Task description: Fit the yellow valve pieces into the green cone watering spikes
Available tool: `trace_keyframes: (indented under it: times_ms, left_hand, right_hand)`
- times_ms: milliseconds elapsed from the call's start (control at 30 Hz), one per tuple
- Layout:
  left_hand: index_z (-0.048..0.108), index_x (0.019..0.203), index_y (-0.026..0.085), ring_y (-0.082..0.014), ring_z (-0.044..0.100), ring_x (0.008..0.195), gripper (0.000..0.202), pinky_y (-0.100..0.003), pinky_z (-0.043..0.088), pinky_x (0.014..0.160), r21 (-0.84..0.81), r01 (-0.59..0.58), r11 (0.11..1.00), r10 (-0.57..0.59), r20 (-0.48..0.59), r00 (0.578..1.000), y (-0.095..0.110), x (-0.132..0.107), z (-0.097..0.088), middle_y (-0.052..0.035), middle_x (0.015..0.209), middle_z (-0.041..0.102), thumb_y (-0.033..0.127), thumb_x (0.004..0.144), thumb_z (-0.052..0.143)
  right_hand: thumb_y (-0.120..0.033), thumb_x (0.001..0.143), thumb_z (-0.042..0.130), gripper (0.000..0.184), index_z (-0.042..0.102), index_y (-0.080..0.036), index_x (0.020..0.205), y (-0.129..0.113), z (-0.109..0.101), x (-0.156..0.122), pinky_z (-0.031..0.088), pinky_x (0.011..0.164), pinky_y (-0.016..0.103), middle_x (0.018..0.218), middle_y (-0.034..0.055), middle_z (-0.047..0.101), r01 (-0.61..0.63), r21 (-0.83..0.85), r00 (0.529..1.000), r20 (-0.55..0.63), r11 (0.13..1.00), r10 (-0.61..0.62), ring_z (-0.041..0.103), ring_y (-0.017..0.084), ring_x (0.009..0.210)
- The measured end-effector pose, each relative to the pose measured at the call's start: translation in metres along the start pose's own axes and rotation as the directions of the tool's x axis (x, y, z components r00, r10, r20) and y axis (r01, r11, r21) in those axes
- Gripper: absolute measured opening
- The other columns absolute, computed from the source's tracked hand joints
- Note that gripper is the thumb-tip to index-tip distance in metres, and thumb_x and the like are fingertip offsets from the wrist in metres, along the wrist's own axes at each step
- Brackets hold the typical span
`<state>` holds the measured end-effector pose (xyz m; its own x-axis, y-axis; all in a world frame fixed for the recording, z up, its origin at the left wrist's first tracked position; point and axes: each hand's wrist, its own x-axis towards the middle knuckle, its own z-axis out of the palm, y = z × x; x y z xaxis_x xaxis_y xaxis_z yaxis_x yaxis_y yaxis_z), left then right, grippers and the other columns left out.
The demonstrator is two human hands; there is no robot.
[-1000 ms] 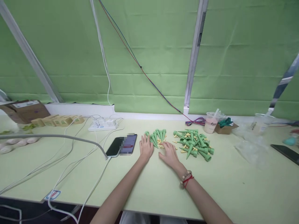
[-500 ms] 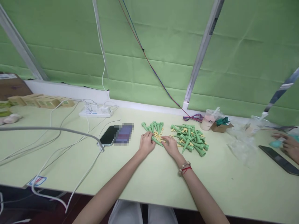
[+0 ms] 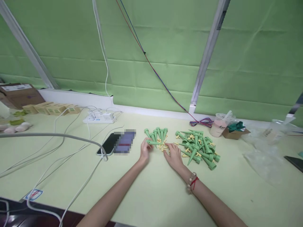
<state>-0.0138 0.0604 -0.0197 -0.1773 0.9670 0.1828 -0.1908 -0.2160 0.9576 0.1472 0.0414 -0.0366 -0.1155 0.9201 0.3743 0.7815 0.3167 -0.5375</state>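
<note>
My left hand (image 3: 145,151) is closed round a green plastic watering spike (image 3: 153,142), its tip pointing right over a small pile of yellow valve pieces (image 3: 161,147). At the right edge of that pile lies my right hand (image 3: 174,155), thumb and fingers apart and touching the table beside the pieces. Whether a piece lies under its fingertips cannot be made out. Beyond the hands, several green spikes (image 3: 158,133) lie fanned out, tips toward the yellow pile. A larger heap of green spikes with yellow valves (image 3: 195,146) spreads just right of my right hand.
Left of my hands are a phone (image 3: 110,143) and a blurred-out rectangle (image 3: 125,142). White cables run from a power strip (image 3: 100,117) across the left side. A pink drink cup (image 3: 218,125), a small carton (image 3: 234,133) and plastic bags (image 3: 262,160) stand at right.
My left hand has lifted and turned the spike from slanting to nearly level. My right hand has stayed by the yellow pieces. The view has shifted, and the other person's hand has left it.
</note>
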Motion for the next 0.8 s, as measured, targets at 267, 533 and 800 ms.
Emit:
trace_keyframes:
  times_ms: [267, 533, 800]
  left_hand:
    - [0.04, 0.081, 0.018, -0.013, 0.042, 0.036, 0.029, -0.022, 0.026, 0.035, -0.244, 0.24, 0.939, -0.254, -0.027, 0.967, 0.014, 0.012, -0.008, 0.0004, 0.052, 0.049, 0.029, 0.055, 0.04]
    - [0.043, 0.082, 0.018, -0.0122, 0.041, 0.036, 0.027, -0.022, 0.03, 0.036, -0.237, 0.291, 0.927, -0.289, 0.046, 0.956, 0.015, 0.01, -0.007, 0.0003, 0.051, 0.05, 0.025, 0.056, 0.041]
    - [0.041, 0.077, 0.018, -0.0116, 0.039, 0.032, 0.024, -0.02, 0.023, 0.033, -0.139, 0.287, 0.948, -0.281, 0.059, 0.958, 0.013, 0.008, 0.0, 0.0016, 0.046, 0.047, 0.029, 0.056, 0.04]
  right_hand:
    - [-0.02, 0.081, 0.045, 0.039, 0.049, -0.019, 0.12, -0.002, -0.002, -0.003, 0.033, 0.089, 0.036, 0.113, 0.0073, 0.054, 0.099, 0.105, 0.992, 0.064, 0.99, -0.106, 0.044, 0.022, 0.106]
    - [-0.015, 0.08, 0.045, 0.035, 0.054, -0.016, 0.114, 0.0, 0.003, -0.002, 0.037, 0.09, 0.036, 0.106, 0.0081, 0.057, 0.131, 0.293, 0.988, 0.04, 0.947, -0.149, 0.047, 0.021, 0.101]
    - [-0.013, 0.076, 0.049, 0.025, 0.062, -0.016, 0.096, 0.01, 0.006, 0.001, 0.046, 0.08, 0.033, 0.093, 0.0071, 0.062, 0.098, 0.484, 0.995, -0.057, 0.869, -0.08, 0.058, 0.017, 0.086]
